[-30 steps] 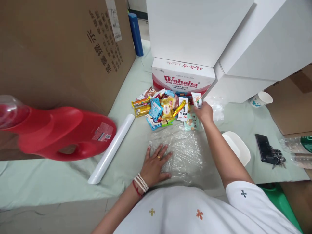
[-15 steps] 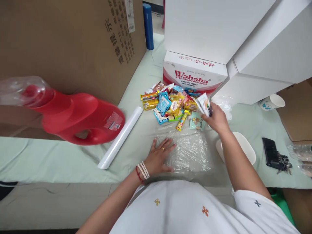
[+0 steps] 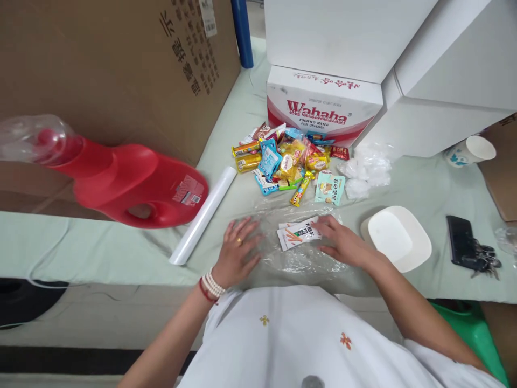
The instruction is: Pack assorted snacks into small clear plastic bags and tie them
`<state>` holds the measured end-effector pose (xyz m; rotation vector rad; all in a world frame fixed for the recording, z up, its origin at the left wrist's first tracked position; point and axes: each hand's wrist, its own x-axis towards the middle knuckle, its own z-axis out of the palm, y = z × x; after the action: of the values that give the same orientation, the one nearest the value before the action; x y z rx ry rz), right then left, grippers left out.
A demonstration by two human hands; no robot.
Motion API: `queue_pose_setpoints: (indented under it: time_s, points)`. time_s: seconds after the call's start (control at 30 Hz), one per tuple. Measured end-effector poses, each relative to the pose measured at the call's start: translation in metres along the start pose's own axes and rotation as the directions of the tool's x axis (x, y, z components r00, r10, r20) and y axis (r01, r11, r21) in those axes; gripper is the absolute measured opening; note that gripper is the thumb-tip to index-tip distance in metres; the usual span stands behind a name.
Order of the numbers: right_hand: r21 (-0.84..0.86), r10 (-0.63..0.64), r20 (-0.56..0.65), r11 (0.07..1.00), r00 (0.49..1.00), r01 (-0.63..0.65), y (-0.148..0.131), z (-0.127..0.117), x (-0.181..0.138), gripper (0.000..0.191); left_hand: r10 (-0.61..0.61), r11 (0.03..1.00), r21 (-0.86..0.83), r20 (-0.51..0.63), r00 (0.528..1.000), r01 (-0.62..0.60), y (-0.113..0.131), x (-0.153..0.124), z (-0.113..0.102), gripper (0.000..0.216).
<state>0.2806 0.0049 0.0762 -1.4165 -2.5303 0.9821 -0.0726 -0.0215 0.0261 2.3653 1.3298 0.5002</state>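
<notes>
Two white snack packets (image 3: 297, 235) with pictures of orange-brown sticks lie overlapping on a clear plastic sheet or bag (image 3: 283, 261). My right hand (image 3: 343, 242) is at their right end, fingertips over the edge, with thumb and fingers apart. To the left, my left hand (image 3: 238, 253) hovers or rests at the plastic's left edge, fingers spread and holding nothing. Beyond the plastic is a pile of colourful wrapped snacks (image 3: 287, 161). A yellow snack stick (image 3: 302, 189) and a pale green packet (image 3: 330, 188) lie at its near side.
A white roll (image 3: 204, 215) and red jug (image 3: 141, 186) are left, before a large cardboard box (image 3: 100, 70). Behind the snacks stands a Wahaha carton (image 3: 323, 110). Rightward are crumpled clear plastic (image 3: 367, 170), a white bowl (image 3: 418, 240), paper cup (image 3: 470, 151), phone (image 3: 460, 237) and keys (image 3: 487, 258).
My right hand has come back from the snack pile with white packets, which now lie on the clear plastic, its fingers loosened. My left hand has shifted left.
</notes>
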Motion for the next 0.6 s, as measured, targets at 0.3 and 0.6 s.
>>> queue_pose_setpoints:
  time_s: [0.3, 0.6]
  points:
    - [-0.04, -0.052, -0.12, 0.998, 0.991, 0.047, 0.001, 0.057, -0.069, 0.018, 0.285, 0.955, -0.111, 0.083, 0.955, -0.275, 0.067, -0.003, 0.043, 0.038]
    - [-0.04, -0.004, -0.058, 0.999, 0.998, 0.002, -0.021, 0.042, -0.067, 0.041, 0.143, 0.987, 0.096, -0.163, 0.976, -0.128, 0.112, 0.036, 0.083, 0.021]
